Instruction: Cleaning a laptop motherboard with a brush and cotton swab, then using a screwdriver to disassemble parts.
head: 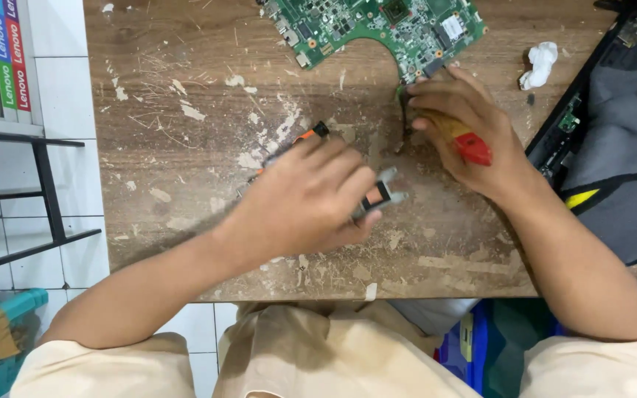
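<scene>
Two hands grip pliers (377, 195) and a screwdriver (462, 138).

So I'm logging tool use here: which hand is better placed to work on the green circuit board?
Right hand: its screwdriver sits at the circuit board edge. Left hand holds pliers farther back.

Pliers (377, 193) with an orange-and-black handle lie flat on the table, grey jaws pointing right. A yellow-and-red-handled screwdriver (460, 136) stands tilted beside the green circuit board (377, 26).
</scene>
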